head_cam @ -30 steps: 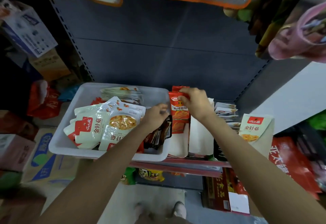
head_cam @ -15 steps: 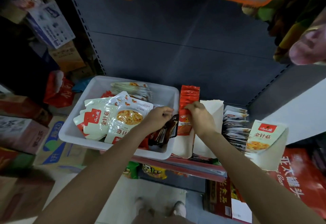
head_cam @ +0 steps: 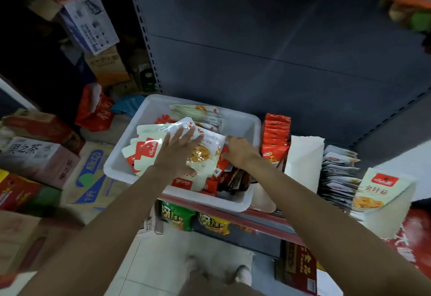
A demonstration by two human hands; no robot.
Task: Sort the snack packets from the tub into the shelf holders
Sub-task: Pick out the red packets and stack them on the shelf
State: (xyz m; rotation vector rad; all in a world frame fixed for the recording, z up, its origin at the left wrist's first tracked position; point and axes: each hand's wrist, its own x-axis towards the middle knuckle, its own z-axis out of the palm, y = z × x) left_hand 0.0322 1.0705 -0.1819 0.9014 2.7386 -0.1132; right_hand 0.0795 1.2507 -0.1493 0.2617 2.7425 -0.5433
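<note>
White tub [head_cam: 249,123] on shelf edge, filled with snack packets. Left hand [head_cam: 176,153] spread flat, fingers straight, pressing on white mushroom packets [head_cam: 205,155] in tub. Right hand [head_cam: 240,152] beside it inside tub, fingers curled down among red packets [head_cam: 211,183] — grasp not discernible. Red packet stack [head_cam: 276,132] upright in holder just right of tub — white holder [head_cam: 305,155] adjacent.

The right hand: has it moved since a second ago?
Yes. The right hand left the orange packets and moved left, into the white tub.
</note>
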